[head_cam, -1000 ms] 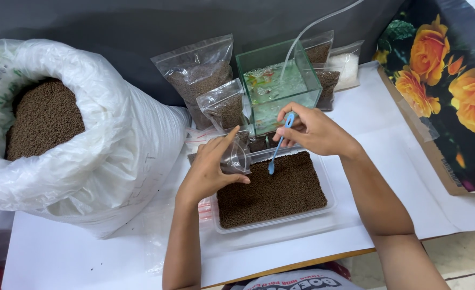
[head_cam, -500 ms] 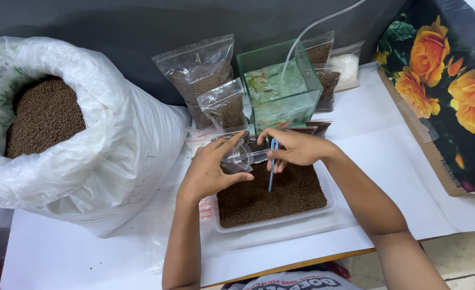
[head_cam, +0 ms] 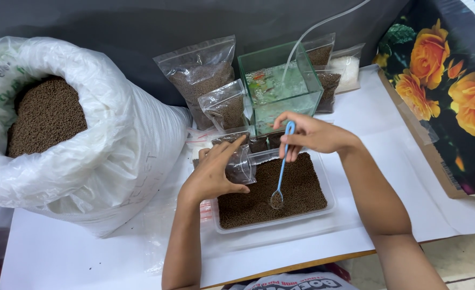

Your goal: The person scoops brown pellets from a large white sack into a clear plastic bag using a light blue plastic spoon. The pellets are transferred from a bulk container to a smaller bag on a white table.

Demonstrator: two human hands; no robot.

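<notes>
— The small clear pouch (head_cam: 241,164) by the left hand (head_cam: 213,174)?
— Thin glossy plastic film. The slim blue spoon (head_cam: 282,164) looks like smooth plastic.
— At 9 o'clock?
— The big white sack (head_cam: 114,156), crinkled shiny plastic, holding matt, grainy brown pellets (head_cam: 46,115).

Single head-worn view, looking steeply down and forward from the near table edge, fairly close. White paper-covered table (head_cam: 409,177) fills frame; dark grey wall (head_cam: 114,21) far, big white plastic sack (head_cam: 114,139) left, both forearms entering near.

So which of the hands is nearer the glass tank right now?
Right. The right hand holds the blue spoon just in front of the glass tank; the left hand holds a small clear bag, lower left.
</notes>
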